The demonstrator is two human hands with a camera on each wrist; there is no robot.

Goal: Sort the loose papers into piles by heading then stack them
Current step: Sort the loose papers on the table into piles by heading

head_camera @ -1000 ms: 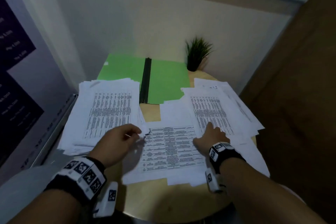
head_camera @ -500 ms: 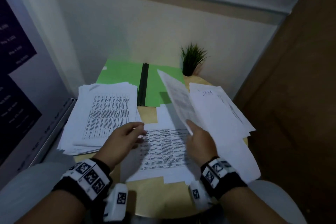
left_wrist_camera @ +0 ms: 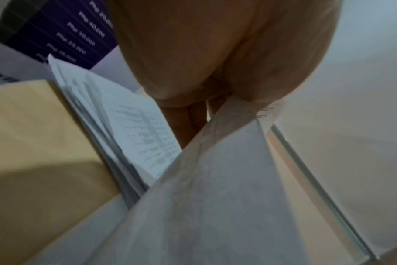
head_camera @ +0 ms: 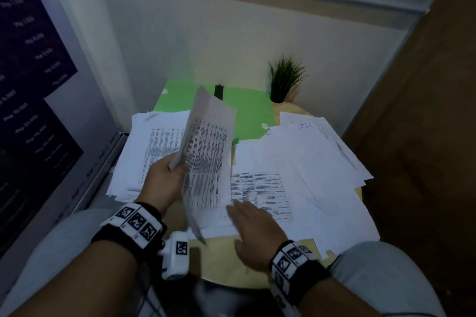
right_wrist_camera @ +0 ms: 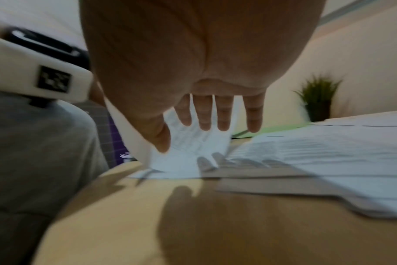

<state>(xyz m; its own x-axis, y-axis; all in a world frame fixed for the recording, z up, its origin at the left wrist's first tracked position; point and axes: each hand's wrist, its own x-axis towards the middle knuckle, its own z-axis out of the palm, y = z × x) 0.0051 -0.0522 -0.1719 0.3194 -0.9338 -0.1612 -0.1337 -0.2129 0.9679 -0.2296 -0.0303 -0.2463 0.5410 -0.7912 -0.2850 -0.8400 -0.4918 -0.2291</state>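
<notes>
The left hand (head_camera: pixel 164 180) pinches a printed sheet (head_camera: pixel 208 152), tilted up over the table (head_camera: pixel 221 262). The right hand (head_camera: pixel 253 229) hovers flat, fingers (right_wrist_camera: pixel 224 114) straight and released, above the scattered papers (head_camera: pixel 309 170).

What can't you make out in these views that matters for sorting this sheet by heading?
- Heading of the lifted sheet gripped by the left hand: head view, print too small and motion-blurred.
- Left fingers' grip: left wrist view, palm and sheet cover it.
- Heading of the left pile: the raised sheet overlaps it.
- Whether the right hand touches the middle papers: right wrist view blurred.
- Right pile: mostly blank faces showing.
</notes>
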